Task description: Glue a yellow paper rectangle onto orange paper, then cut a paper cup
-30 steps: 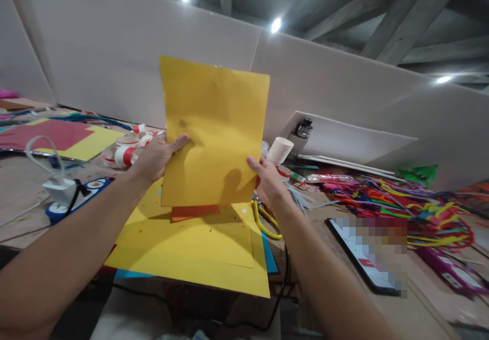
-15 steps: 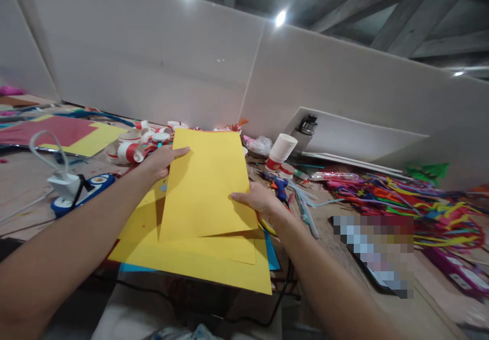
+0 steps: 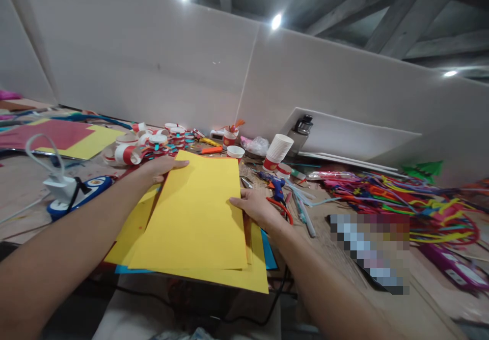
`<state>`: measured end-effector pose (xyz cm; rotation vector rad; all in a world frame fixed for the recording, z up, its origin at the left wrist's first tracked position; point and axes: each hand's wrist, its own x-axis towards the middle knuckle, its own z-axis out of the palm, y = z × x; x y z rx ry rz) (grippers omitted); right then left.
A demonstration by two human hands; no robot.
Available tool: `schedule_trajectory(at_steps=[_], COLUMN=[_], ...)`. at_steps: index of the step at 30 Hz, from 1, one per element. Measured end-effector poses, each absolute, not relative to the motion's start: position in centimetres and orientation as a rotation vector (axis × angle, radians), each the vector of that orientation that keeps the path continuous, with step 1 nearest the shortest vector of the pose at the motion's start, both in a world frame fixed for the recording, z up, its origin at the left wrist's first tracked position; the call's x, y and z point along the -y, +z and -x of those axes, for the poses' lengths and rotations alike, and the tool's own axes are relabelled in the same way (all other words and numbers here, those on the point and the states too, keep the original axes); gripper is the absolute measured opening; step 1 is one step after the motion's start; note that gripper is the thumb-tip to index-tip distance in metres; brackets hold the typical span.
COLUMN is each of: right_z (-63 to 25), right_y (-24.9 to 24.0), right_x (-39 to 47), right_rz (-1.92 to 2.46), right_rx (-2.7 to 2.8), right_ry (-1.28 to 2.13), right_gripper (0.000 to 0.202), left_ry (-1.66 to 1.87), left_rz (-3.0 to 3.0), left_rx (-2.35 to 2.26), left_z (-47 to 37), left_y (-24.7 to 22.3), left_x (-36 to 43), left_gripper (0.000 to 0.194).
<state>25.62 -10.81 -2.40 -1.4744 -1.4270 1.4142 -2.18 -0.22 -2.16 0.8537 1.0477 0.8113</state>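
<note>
A sheet of yellow paper [image 3: 196,218] is gripped by its two long sides, sloping down toward me. My left hand [image 3: 162,168] pinches its far left corner, thumb on top and fingers underneath. On the right edge, my right hand [image 3: 255,205] holds it the same way, with the thumb lying over the paper. Beneath are a larger yellow sheet [image 3: 256,274] and some blue paper [image 3: 268,251] that peeks out at the sides. Pliers [image 3: 280,206] with red handles lie just beyond my right hand, partly hidden by it.
Red-and-white paper cup pieces [image 3: 128,154] lie at the back left. Stacked paper cups [image 3: 278,151], a blue glue gun [image 3: 278,188] and a dark bottle [image 3: 301,134] stand or lie rightward. Colourful pipe cleaners [image 3: 405,200] spread far right. A blue power strip [image 3: 78,197] sits left.
Both hands have lowered the yellow sheet toward me, and its near edge now lies over the larger sheet. Cups and tools behind it have come into view.
</note>
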Motion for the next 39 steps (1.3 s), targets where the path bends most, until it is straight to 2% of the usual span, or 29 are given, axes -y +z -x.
schedule_trajectory(at_steps=[6, 18, 24, 29, 39], right_z=[-25.9, -25.9, -25.7, -25.9, -25.7], right_y=[-2.6, -2.4, -2.1, -2.4, -2.8], right_x=[10.8, 10.5, 10.6, 10.5, 9.6], right_rz=[1.448, 1.509, 1.555, 1.531, 1.172], right_rx=[1.408, 1.462, 1.489, 1.522, 1.311], right_ry=[1.419, 1.223, 1.109, 1.102, 1.060], right_gripper=[0.018, 0.017, 0.022, 0.028, 0.035], left_ry=[0.964, 1.173, 1.287, 1.349, 1.352], left_rz=[-0.874, -0.880, -0.968, -0.964, -1.073], left_rx=[-1.020, -0.985, -0.879, -0.852, -0.811], left_z=[1.7, 0.8, -0.1, -0.6, -1.2], left_y=[-2.6, -3.3, -3.2, -3.1, -2.7], left_x=[0.1, 0.1, 0.9, 1.3, 2.1], left_gripper=[0.030, 0.016, 0.028, 0.029, 0.043])
